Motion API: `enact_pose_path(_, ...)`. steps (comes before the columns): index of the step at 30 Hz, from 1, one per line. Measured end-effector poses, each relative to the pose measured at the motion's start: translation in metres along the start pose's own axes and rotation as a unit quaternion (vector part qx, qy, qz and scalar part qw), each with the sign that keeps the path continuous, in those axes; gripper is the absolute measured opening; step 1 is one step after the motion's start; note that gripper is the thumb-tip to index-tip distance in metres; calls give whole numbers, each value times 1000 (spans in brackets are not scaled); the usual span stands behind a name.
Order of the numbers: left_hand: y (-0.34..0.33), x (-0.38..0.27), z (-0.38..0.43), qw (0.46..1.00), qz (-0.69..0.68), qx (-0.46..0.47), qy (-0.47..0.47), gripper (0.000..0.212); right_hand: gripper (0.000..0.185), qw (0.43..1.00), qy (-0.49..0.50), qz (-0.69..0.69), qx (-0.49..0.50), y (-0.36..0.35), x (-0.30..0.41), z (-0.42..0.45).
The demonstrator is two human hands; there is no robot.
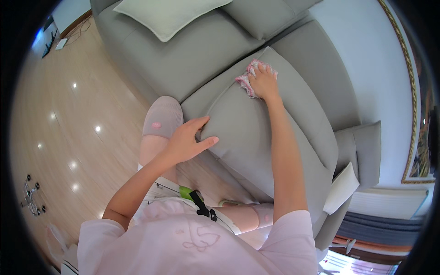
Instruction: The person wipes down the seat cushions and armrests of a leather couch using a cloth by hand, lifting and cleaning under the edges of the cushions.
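My right hand [265, 82] presses a pink and white cloth [245, 81] onto a grey sofa cushion [247, 127], near the seam where it meets the neighbouring seat. The cloth is crumpled under my palm and fingers. Lower and to the left, my left hand [189, 139] rests at the front edge of the same cushion, thumb and fingers spread, holding nothing. Its palm side is hidden. A knee in a pale pink knee sleeve [164, 115] is beside the sofa's front, left of my left hand.
A cream pillow [168, 17] lies on the far seat [178, 58], another [342, 189] at the sofa's right end. Wood flooring [89, 113] runs along the left, with a wheeled chair base [31, 196] and a white power strip [62, 44]. A gilt picture frame [410, 86] hangs on the wall.
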State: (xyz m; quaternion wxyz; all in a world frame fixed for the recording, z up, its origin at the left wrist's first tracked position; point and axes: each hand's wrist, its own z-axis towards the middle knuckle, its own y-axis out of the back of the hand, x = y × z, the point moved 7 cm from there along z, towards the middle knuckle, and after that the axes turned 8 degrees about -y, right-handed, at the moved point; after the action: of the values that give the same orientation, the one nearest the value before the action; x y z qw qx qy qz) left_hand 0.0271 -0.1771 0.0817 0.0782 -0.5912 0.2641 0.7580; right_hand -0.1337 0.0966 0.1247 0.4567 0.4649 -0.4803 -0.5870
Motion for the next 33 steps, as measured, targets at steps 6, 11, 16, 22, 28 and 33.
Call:
enact_pose_path(6, 5, 13, -21, 999, -43, -1, 16, 64, 42, 956, 227, -124, 140, -10, 78, -39)
enact_pose_path(11, 19, 34, -38, 993, -108, -29, 40, 42, 43, 953, 255, 77, 141, 45, 156, -156)
enact_pose_path(16, 32, 35, -41, 992, -87, -66, 59, 22, 47, 946, 276, 158, 67, 58, 149, -169)
enact_pose_path(22, 40, 19, -42, 986, -107, -125, -6, 18, 46, 970, 177, -50, 160, 26, 113, -89)
enact_pose_path(28, 55, 35, -52, 973, -132, -190, 13, 18, 38, 938, 282, 50, 196, 47, 174, -199)
enact_pose_path(33, 50, 19, -41, 981, -130, -145, 14, 19, 34, 899, 414, -86, -113, 51, 148, -255)
